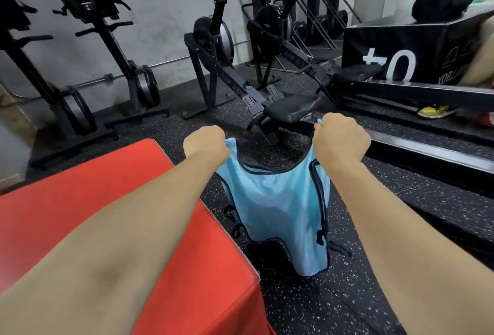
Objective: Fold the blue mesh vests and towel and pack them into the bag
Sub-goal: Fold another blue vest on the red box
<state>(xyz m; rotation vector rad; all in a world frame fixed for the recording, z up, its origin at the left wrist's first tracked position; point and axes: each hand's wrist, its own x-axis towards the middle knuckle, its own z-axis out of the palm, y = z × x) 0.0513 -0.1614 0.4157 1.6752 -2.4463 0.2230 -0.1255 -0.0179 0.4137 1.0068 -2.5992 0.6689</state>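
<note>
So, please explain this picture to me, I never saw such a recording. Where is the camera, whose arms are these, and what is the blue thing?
No machine here: a person wears one camera on the head, so you look forward and down along their own bare arms. The left hand and the right hand each grip a shoulder of a blue mesh vest, which hangs spread between them over the speckled floor. To its left stands a red padded box. Behind are rowing machines and a black box.
</note>
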